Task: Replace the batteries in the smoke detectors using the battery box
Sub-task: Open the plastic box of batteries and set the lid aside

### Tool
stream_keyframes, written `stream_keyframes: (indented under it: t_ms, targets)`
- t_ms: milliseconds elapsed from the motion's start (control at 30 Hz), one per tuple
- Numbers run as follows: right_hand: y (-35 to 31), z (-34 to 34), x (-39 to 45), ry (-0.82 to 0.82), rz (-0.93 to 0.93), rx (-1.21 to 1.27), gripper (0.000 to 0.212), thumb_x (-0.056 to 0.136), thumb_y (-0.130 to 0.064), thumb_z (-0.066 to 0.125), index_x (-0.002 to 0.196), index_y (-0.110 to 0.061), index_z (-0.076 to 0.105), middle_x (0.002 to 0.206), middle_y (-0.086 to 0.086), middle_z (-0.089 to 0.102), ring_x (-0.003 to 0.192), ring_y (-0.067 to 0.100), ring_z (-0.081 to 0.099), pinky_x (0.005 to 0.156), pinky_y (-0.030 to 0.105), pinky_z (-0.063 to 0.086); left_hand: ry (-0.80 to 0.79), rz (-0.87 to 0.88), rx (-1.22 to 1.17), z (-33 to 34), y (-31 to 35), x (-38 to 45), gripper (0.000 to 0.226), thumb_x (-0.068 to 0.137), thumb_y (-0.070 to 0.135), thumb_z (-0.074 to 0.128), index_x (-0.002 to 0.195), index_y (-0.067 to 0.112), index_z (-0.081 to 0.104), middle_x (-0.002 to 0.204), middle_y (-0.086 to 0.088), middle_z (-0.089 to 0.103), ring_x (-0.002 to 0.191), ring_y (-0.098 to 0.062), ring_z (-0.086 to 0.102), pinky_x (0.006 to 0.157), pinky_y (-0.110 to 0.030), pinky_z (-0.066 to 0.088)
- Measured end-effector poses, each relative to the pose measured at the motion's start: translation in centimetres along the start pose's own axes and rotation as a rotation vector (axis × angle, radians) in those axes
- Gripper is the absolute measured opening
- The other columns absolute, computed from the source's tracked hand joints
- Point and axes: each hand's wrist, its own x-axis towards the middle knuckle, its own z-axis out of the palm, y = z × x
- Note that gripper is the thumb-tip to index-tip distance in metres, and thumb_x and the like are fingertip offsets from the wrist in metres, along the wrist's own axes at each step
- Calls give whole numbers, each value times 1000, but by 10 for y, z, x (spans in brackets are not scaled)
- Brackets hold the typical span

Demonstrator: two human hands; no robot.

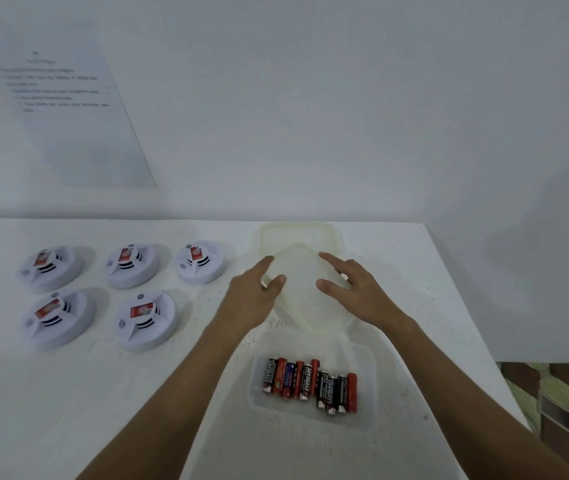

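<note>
Translucent plastic lid [298,271] sits between your two hands, blurred, so you cannot tell whether it rests flat or is lifted off the white table [86,393]. Your left hand [253,292] is on the lid's left edge, fingers mostly straight and loosely spread, thumb and forefinger tips touching the rim; a firm grip is not visible. Your right hand [352,285] mirrors it on the right edge, forefinger stretched forward, thumb pointing in at the lid, fingers relaxed and fairly wide. Nearer to you than both sets of fingertips, between your forearms, lies the clear battery box [362,358], open on top. Inside it a row of batteries [310,384] lies side by side, red and black, one blue, some reading EVEREADY. Off to the left of your left fingers, well apart from the lid, five white smoke detectors [130,292] sit on the table in two rows: three in the far row, two in the near row. Each carries a red label on its raised centre. Beyond your fingertips the table ends at a pale wall [345,116]; a printed sheet [65,98] hangs on it up left, text too blurred to read. Right of your right arm, past the table edge, a patterned floor [567,410] shows.
</note>
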Motion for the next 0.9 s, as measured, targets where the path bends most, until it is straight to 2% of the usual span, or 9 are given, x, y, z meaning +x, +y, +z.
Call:
stream_keyframes:
  t_ms: [67, 133, 267, 367, 433, 533, 733, 833, 900]
  targets:
    - [-3, 6, -2, -36, 2, -17, 55, 95, -46, 59, 146, -44, 39, 117, -2, 50, 112, 13, 50, 82, 18, 45, -32, 6, -67, 11, 5, -3, 67, 90, 61, 49, 149, 37, 27, 121, 2, 58, 104, -16, 59, 91, -28, 44]
    - [-5, 11, -5, -76, 23, -5, 56, 95, -49, 56, 147, -49, 34, 122, -2, 47, 106, 9, 49, 75, 17, 48, -54, 4, -101, 16, 9, 0, 74, 86, 65, 51, 150, 41, 22, 134, -7, 46, 121, -22, 50, 95, -27, 36]
    - [-2, 17, -2, -109, 11, 121, 55, 92, -46, 63, 142, -53, 40, 145, -9, 43, 129, 10, 41, 111, 31, 35, -92, -6, -203, 15, 1, 5, 75, 80, 67, 60, 145, 49, 27, 146, -6, 37, 134, -21, 38, 97, -26, 32]
    - [-8, 23, 1, -9, 16, 282, 42, 94, -34, 64, 134, -42, 55, 146, -11, 47, 128, 11, 46, 101, 24, 44, -78, 18, -377, 16, -5, 6, 74, 71, 67, 70, 136, 54, 39, 150, 6, 39, 138, -15, 34, 110, -36, 34]
    - [-11, 27, 2, 66, 18, 288, 34, 95, -37, 62, 129, -37, 59, 141, -14, 50, 129, 12, 45, 103, 27, 43, -52, 17, -455, 19, -5, 5, 69, 71, 59, 74, 133, 51, 45, 145, 13, 44, 135, -12, 40, 110, -41, 39]
    - [-9, 29, 5, 45, 26, 316, 28, 95, -40, 63, 122, -38, 60, 136, -13, 53, 128, 18, 49, 107, 41, 45, 6, 11, -518, 22, -4, 5, 63, 73, 50, 78, 131, 46, 51, 141, 14, 49, 130, -11, 46, 107, -40, 44]
    - [-9, 27, 7, -21, 12, 378, 20, 94, -38, 64, 111, -45, 55, 130, -3, 57, 112, 26, 61, 93, 44, 57, 65, 29, -611, 26, -7, 9, 41, 74, 46, 78, 111, 54, 62, 133, 13, 58, 125, -12, 53, 103, -42, 47]
    - [-9, 27, 8, -26, 22, 390, 21, 94, -37, 65, 112, -42, 55, 127, 1, 58, 108, 27, 64, 87, 43, 60, 78, 41, -615, 28, -10, 13, 45, 67, 53, 79, 109, 52, 65, 127, 13, 62, 120, -12, 57, 100, -43, 50]
    - [-9, 26, 8, -29, 27, 395, 22, 94, -37, 65, 113, -41, 54, 127, 3, 59, 107, 27, 65, 85, 43, 61, 104, 19, -644, 29, -12, 15, 45, 66, 50, 82, 108, 46, 68, 103, 14, 66, 98, -7, 62, 92, -37, 54]
